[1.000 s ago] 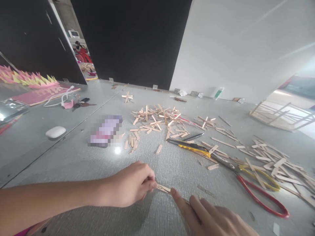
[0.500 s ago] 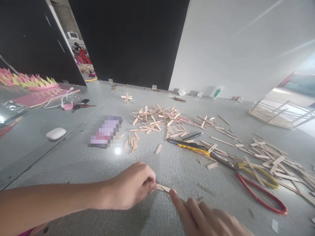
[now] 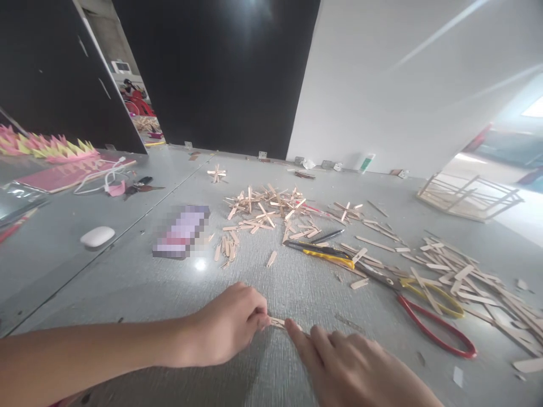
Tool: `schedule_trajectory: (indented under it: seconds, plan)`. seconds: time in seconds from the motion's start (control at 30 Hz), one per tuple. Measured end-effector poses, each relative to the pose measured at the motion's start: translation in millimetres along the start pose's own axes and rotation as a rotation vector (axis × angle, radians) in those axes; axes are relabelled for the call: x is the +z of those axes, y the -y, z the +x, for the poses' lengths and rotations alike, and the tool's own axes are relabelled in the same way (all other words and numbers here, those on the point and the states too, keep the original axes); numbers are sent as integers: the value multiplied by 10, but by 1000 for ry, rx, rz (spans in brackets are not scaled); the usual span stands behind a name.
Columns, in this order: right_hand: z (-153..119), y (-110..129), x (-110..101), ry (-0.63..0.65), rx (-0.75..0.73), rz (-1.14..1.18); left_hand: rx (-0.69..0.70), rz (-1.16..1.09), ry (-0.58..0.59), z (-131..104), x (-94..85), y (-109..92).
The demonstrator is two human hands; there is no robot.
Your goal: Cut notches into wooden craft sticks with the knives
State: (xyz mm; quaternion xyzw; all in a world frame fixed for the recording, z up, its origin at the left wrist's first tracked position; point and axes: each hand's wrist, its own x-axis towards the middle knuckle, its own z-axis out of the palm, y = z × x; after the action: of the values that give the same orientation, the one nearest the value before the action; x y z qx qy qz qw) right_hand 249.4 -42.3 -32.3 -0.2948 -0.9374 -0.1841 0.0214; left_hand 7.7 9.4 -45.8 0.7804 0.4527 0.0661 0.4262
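A short wooden craft stick [image 3: 278, 322] spans the gap between my hands, low over the grey surface. My left hand [image 3: 233, 325] pinches its left end between thumb and curled fingers. My right hand [image 3: 348, 362] has its index fingertip on the stick's right part, the other fingers curled; its palm side is hidden. Dark marks or cuts show on the stick. Beyond my hands lie a loose stick piece [image 3: 272, 259], a yellow and black utility knife [image 3: 328, 257], and scissors [image 3: 436, 333] with red and yellow handles.
A pile of crossed sticks [image 3: 271, 206] lies ahead, more loose sticks [image 3: 470, 277] at right. A blurred phone [image 3: 182, 232] and white earbud case [image 3: 97, 236] lie left. Black [image 3: 212, 73] and white [image 3: 360, 85] panels stand behind; a stick frame [image 3: 466, 198] stands far right.
My right hand has shifted slightly left and up along the stick, covering more of it. My left hand keeps its pinch. The view has turned slightly right.
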Motion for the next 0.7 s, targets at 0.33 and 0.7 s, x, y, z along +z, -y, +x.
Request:
schedule_trajectory:
  seconds: [0.33, 0.7]
  plan:
    - [-21, -268, 83, 80, -65, 204, 53, 19, 4, 17, -61, -29]
    - [-127, -234, -57, 81, -55, 235, 69, -9, 18, 3, -74, 24]
